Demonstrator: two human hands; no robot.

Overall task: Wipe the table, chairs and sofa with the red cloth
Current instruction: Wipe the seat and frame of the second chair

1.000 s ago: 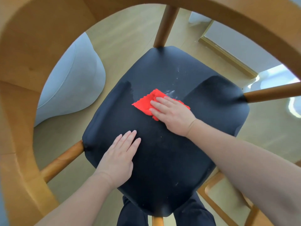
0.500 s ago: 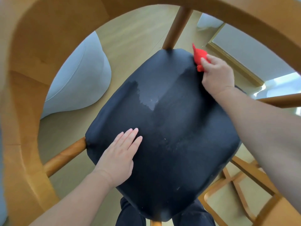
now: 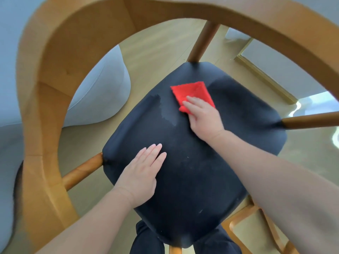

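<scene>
Red folded fabric cloth [image 3: 192, 92] lies just above the middle of the head view, on the black padded chair seat [image 3: 201, 180]. The right hand [image 3: 205, 120] presses its near edge with flat fingers. The left hand [image 3: 141, 173] rests flat on the seat, lower left of centre, holding nothing. The cloth looks light, soft and limp, so flat pressure across its middle should stop it bunching.

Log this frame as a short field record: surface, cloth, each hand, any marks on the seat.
surface: black chair seat
cloth: red cloth, lying on the seat's far part
right hand: straight fingers press on the cloth
left hand: flat on the seat, holds nothing
mark: damp streak just left of the cloth
</scene>
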